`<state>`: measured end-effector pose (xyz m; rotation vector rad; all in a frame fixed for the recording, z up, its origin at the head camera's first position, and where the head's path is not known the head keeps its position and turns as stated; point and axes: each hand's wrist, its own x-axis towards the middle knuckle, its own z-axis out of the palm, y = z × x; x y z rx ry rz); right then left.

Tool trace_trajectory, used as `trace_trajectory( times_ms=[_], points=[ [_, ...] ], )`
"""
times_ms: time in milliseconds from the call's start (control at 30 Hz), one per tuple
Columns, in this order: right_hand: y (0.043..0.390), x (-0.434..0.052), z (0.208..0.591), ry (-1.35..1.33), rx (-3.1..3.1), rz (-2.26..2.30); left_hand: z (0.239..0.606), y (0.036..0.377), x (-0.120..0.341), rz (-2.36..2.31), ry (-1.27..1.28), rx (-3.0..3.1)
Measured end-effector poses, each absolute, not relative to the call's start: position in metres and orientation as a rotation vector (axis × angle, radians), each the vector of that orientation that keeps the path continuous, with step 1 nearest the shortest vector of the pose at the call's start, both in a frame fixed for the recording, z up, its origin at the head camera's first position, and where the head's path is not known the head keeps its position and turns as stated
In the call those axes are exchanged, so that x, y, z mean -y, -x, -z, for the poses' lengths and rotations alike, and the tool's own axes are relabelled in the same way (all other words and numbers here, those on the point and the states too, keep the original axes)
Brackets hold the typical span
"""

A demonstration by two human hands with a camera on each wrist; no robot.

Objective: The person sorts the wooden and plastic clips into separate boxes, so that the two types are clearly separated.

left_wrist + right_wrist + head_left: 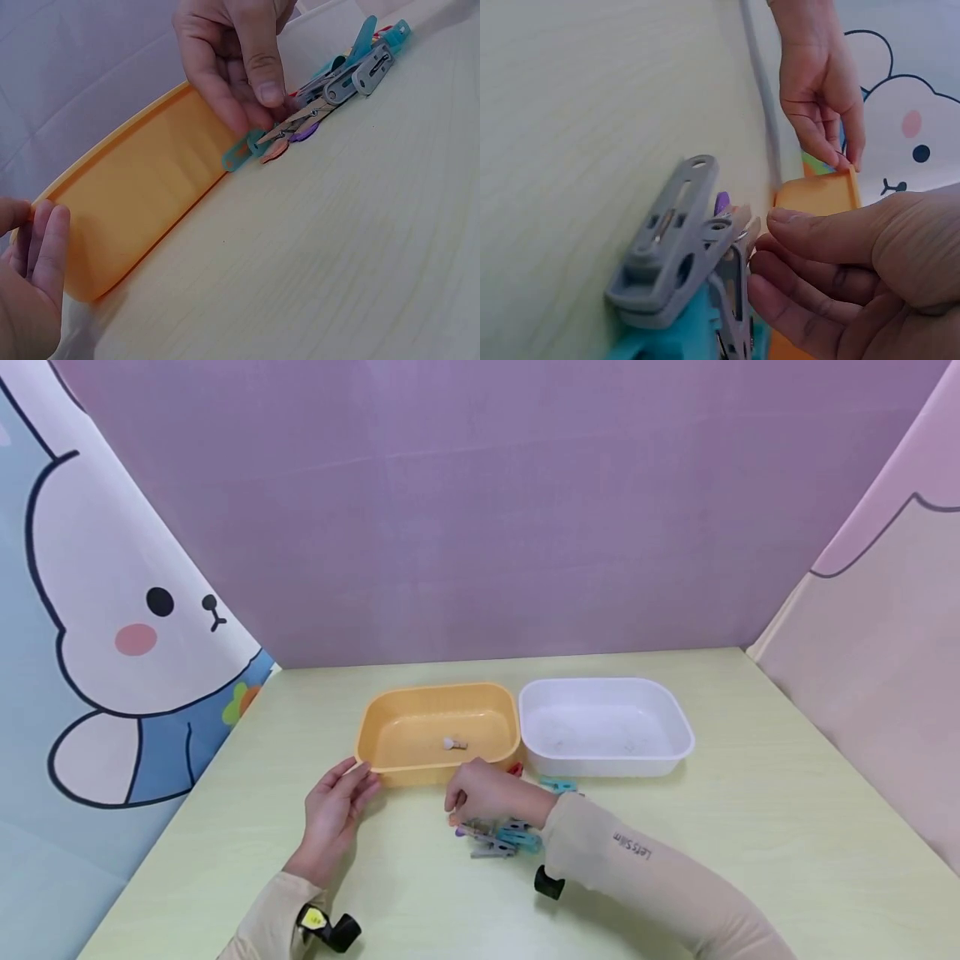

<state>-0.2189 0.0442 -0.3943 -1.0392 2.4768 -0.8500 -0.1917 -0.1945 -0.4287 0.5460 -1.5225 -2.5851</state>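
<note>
Leftmost, the left hand (334, 810) reaches forward, fingers nearly straight, touching the orange bin's (438, 727) corner at its seven o'clock. Beside it, the right hand (487, 793) curls down, pinching one clothespin (296, 124) from the pile (498, 839) on the table (750, 860), at the bin's six o'clock.
</note>
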Motion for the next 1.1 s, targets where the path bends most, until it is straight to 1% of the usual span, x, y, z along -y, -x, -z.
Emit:
trace_trajectory(
  times_ms=[300, 733, 1100],
  points=[
    [0.2138, -0.0401, 0.3983, 1.072, -2.532, 0.782, 0.4271, 0.1909, 0.1936, 2.589, -0.542, 1.538],
    [0.2150, -0.0368, 0.4011, 1.038, -2.540, 0.718, 0.4302, 0.1897, 0.1961, 2.590, -0.532, 1.517],
    [0.2130, -0.0375, 0.3938, 0.982, -2.512, 0.789, 0.4306, 0.1916, 0.1957, 2.605, -0.531, 1.483]
  ],
)
